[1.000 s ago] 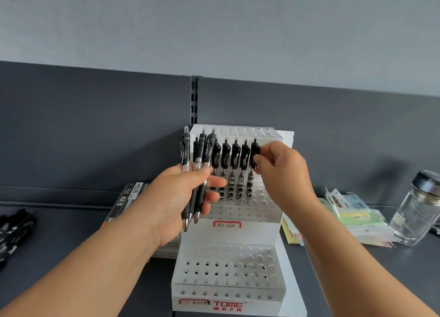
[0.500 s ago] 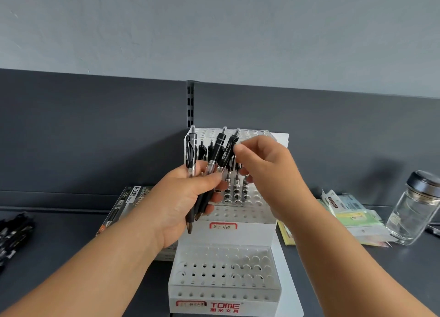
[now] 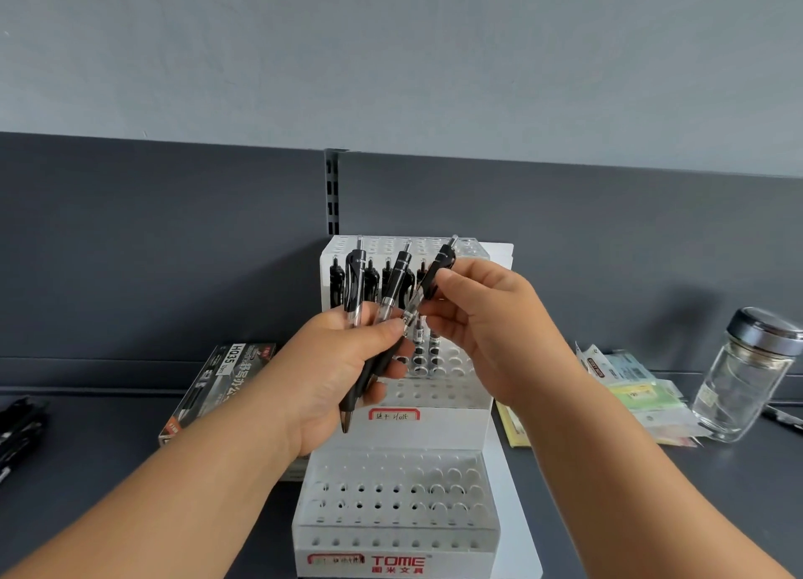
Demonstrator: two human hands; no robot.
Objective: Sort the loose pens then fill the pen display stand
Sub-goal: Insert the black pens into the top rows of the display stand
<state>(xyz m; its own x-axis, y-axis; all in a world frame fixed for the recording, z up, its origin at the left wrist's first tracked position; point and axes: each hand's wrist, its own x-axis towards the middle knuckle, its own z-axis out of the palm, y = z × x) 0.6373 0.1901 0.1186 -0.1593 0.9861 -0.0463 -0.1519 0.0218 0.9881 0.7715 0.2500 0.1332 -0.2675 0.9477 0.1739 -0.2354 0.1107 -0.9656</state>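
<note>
Left hand point(image 3: 334, 374) and right hand point(image 3: 491, 330) hold pens before the stand point(image 3: 393, 530).
The white stand sits on the desk point(image 3: 108, 470). Above its lower tier, the left grip is closed round two pens point(image 3: 354, 287), tips down. The right grip pinches a third pen point(image 3: 439, 270) beside them, tilted right. Behind, a pen row point(image 3: 334, 283) stands in its upper tier. A box point(image 3: 217, 387) lies left of the stand, and a jar point(image 3: 743, 374) stands well right.

Head view: I watch from the wearer's head, looking forward and down.
Facing: the pen display stand point(image 3: 452, 426), centred, grey wall point(image 3: 391, 57) behind.
Nearness: close; both forearms point(image 3: 174, 491) enter from below.
</note>
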